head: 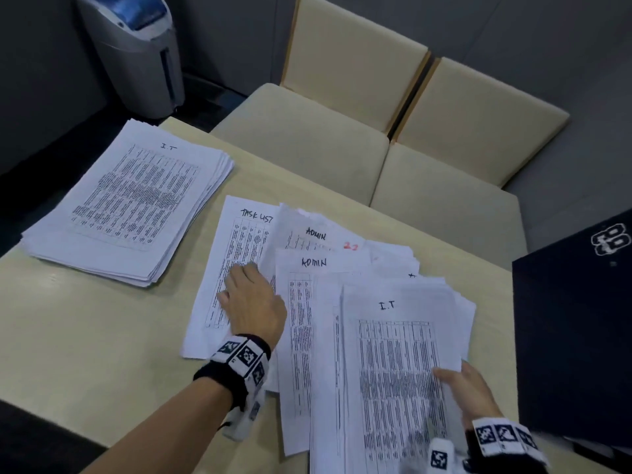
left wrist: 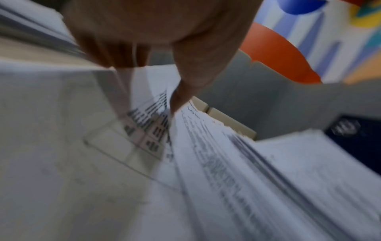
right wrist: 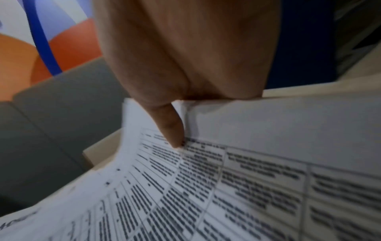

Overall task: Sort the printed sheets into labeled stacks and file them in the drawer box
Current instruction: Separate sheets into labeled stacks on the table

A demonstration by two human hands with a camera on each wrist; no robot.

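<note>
A neat stack of printed sheets labelled I.T [head: 130, 200] lies at the table's far left. A loose spread of sheets covers the middle. In it, my left hand [head: 251, 299] rests flat, fingers straight, on a sheet headed TASK LIST [head: 239, 241]. Two sheets marked ADMIN [head: 307, 302] overlap beside it. My right hand [head: 468, 388] grips the right edge of a bundle topped by an I.T sheet [head: 396, 354], with the thumb [right wrist: 169, 127] on the printed table [right wrist: 206, 187] and the fingers hidden beneath. The black drawer box [head: 574, 319] stands at the right.
The pale wooden table [head: 85, 336] has bare surface at the front left. Cream cushioned chairs [head: 301, 138] stand close behind the far edge. A grey and blue bin-like machine [head: 136, 53] sits on the floor at the back left.
</note>
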